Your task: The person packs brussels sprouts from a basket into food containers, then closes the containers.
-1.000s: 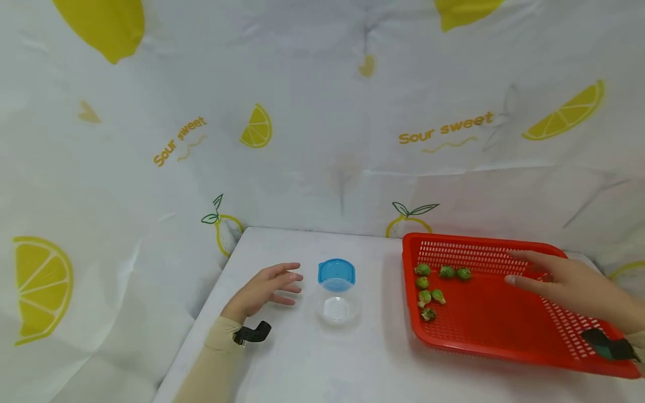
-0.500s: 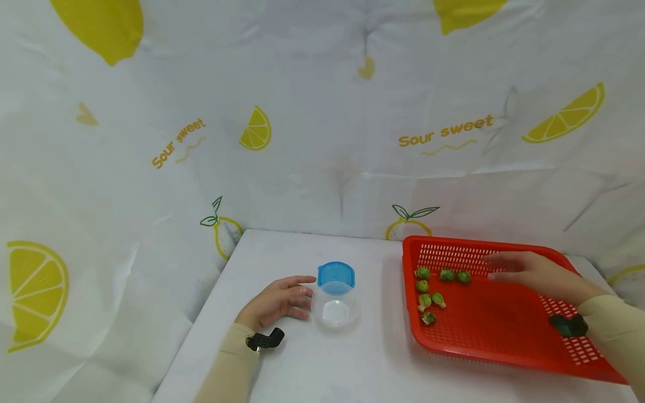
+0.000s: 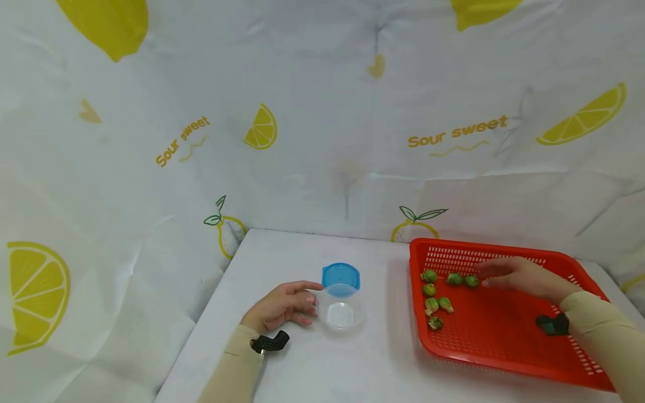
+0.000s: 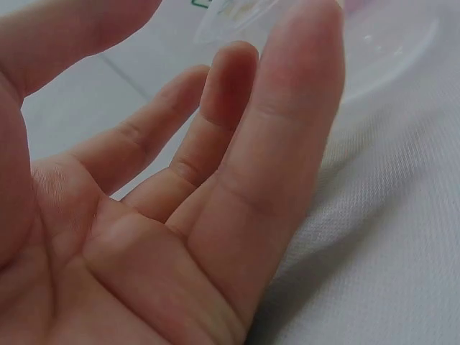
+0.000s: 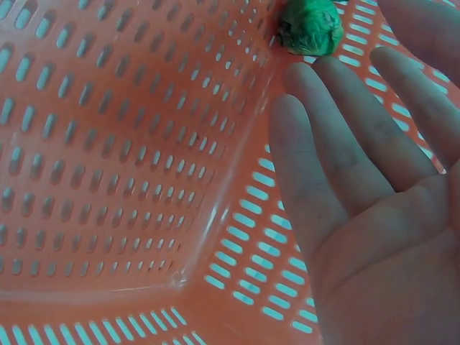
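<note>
My left hand (image 3: 284, 307) is at the left side of a small clear plastic bowl (image 3: 340, 313), fingertips right at its wall. In the left wrist view its fingers (image 4: 280, 129) are relaxed, with the bowl's clear rim (image 4: 402, 65) beyond them. My right hand (image 3: 526, 278) reaches over the red basket (image 3: 504, 358), fingertips close to the nearest Brussels sprout (image 3: 472, 281). The right wrist view shows that hand's fingers (image 5: 345, 158) extended, a green sprout (image 5: 311, 27) just past their tips. Several other sprouts (image 3: 431, 305) lie along the basket's left end.
A blue lid (image 3: 341, 274) lies on the white table (image 3: 302, 369) behind the bowl, partly seen through it. The basket has slotted walls and a raised rim. A white cloth with lemon prints (image 3: 322, 140) hangs behind the table.
My left hand has moved right and slightly nearer, up to the bowl. My right hand has moved left across the basket to the sprouts. The view has shifted slightly.
</note>
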`<state>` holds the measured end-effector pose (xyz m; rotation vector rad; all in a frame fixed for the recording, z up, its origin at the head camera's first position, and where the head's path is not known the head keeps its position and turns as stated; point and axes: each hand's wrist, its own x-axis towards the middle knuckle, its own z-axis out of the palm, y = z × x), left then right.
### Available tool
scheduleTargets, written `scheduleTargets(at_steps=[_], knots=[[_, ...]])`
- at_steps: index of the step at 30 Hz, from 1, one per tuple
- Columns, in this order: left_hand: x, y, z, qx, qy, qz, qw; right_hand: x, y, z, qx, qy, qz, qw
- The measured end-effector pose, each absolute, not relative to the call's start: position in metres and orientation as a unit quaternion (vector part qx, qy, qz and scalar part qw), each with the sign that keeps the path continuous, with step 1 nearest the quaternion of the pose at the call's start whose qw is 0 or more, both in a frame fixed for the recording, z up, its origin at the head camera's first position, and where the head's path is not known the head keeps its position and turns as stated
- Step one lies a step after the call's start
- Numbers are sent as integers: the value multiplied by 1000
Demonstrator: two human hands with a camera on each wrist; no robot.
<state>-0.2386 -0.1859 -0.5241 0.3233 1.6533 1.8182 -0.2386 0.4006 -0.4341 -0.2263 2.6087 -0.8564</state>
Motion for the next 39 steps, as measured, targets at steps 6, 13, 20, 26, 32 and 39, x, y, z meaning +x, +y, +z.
scheduleTargets(at_steps=[6,13,20,26,32,39], knots=[[-239,-186,-524,124,633,692,324,-239,394,-436,-88,935,-294,180],[-237,-184,-522,125,635,689,327,-243,395,-447,-72,937,-290,180],[-238,-185,-524,120,641,685,326,-243,393,-454,-65,945,-277,161],[-240,-184,-526,118,638,688,325,-244,390,-456,-59,943,-290,154],[-242,-182,-527,114,631,693,329,-246,389,-456,-65,943,-293,146],[-242,-182,-526,116,628,695,330,-246,387,-457,-63,938,-307,148]])
